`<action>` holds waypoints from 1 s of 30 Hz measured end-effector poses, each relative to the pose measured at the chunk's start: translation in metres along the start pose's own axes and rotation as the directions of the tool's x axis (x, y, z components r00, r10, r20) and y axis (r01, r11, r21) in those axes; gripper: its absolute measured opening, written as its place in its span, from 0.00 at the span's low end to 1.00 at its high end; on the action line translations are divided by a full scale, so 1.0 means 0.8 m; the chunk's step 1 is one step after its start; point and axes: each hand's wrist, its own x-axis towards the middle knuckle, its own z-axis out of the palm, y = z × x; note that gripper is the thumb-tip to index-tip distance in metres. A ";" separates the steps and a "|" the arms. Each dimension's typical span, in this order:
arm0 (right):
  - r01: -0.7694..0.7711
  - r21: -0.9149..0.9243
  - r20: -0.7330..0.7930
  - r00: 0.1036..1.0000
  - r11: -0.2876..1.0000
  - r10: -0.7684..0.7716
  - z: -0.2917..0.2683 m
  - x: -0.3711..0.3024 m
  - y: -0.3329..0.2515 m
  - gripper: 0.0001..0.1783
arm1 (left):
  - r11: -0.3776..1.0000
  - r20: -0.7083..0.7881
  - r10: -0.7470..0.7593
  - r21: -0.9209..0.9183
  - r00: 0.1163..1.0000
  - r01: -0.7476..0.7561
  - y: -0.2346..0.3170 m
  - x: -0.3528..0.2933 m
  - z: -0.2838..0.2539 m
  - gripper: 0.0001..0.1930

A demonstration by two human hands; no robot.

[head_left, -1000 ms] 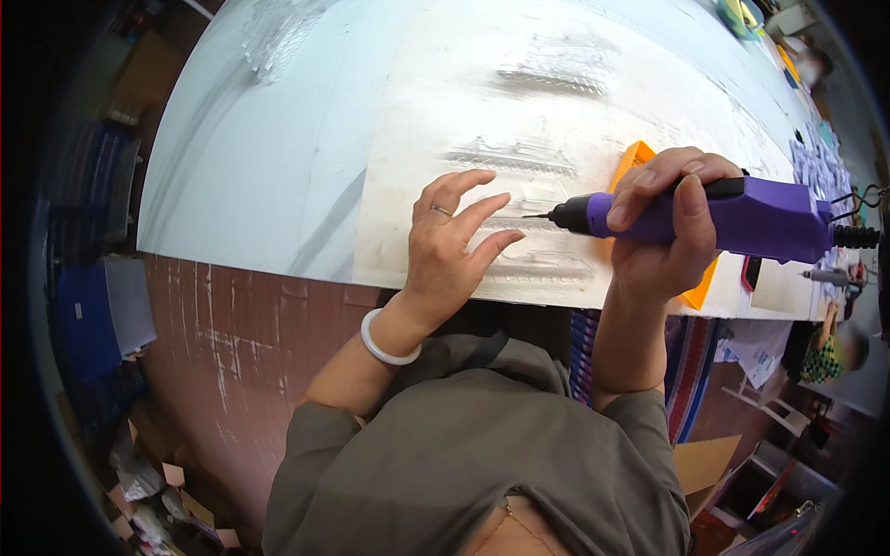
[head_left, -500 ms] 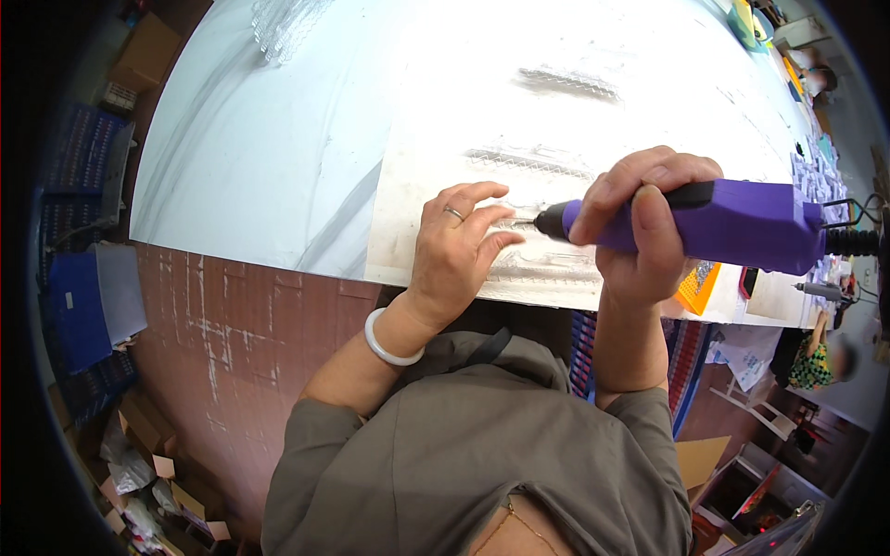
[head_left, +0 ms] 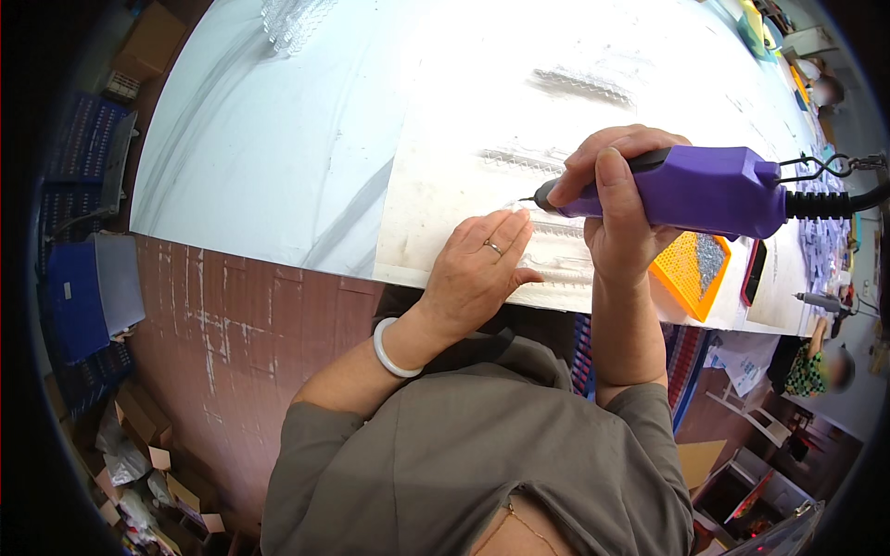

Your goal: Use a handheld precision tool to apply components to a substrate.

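Observation:
My right hand (head_left: 619, 199) wraps round a purple and black electric screwdriver (head_left: 732, 190), held nearly level above the table. Its thin bit points left, just past the fingertips of my left hand (head_left: 475, 269). That hand rests palm down with fingers stretched out and the thumb apart; the fingertips are at a small clear piece by the bit, too washed out to make out well. Clear plastic strips with zigzag edges (head_left: 521, 163) lie around the hands on the pale board. Another such strip (head_left: 586, 87) lies farther off.
A bunch of clear plastic pieces (head_left: 295, 23) stands at the far left of the table (head_left: 269, 157). An orange basket (head_left: 669, 283) of small metal parts sits right of my right forearm, beside a dark red-edged object (head_left: 756, 271). A cable trails from the screwdriver. Other people are at the right.
My left hand has gone from curled fingers near the bit to lying flatter, fingers together. The screwdriver has shifted up and a little left, uncovering the orange basket.

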 end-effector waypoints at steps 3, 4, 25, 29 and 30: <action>-0.005 -0.001 0.008 1.000 1.000 0.005 -0.001 0.001 0.004 0.05 | 1.000 0.007 0.005 -0.002 1.000 -0.005 -0.001 0.000 0.001 0.27; -0.007 -0.002 0.007 1.000 1.000 0.007 -0.001 0.001 0.005 0.05 | 1.000 0.000 0.006 -0.006 1.000 -0.006 -0.002 0.000 0.002 0.26; -0.131 -0.067 0.095 0.986 0.989 0.137 0.017 0.004 0.017 0.03 | 0.998 -0.026 0.018 -0.062 1.000 -0.019 -0.005 0.003 0.003 0.24; -0.084 0.027 0.100 0.992 0.996 0.081 0.007 0.019 0.009 0.02 | 0.997 0.016 -0.027 -0.078 1.000 0.028 -0.003 0.011 0.000 0.22; -0.066 0.019 0.102 0.993 0.998 0.064 -0.003 0.020 0.000 0.03 | 0.997 0.013 -0.016 -0.079 1.000 0.017 -0.003 0.012 0.000 0.22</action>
